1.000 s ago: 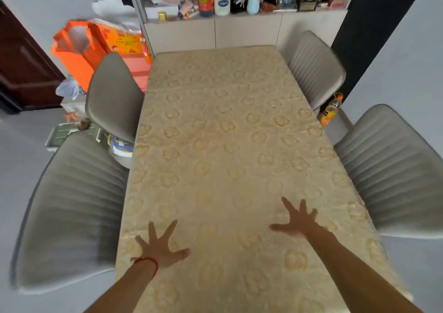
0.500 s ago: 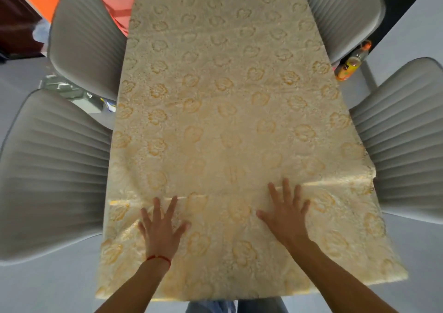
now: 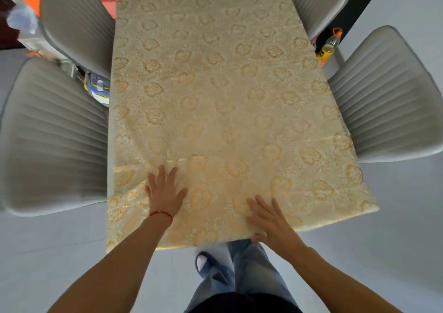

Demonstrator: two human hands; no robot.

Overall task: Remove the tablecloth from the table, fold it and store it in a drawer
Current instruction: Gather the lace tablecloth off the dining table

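Note:
A cream tablecloth with a yellow flower pattern covers the whole long table and hangs down over its near end. My left hand, with a red string at the wrist, lies flat on the cloth right at the near table edge, fingers apart. My right hand rests lower, flat on the hanging flap, fingers spread. Its thumb sits at the flap's bottom hem. No drawer is in view.
Grey ribbed chairs are pushed in on both sides: two on the left, two on the right. A bottle of orange drink stands between the right chairs. My legs and a slipper are below the hem.
The view has tipped down and drawn back toward the near end. Both hands have slid toward me across the cloth, the right one down onto the hanging flap to its hem.

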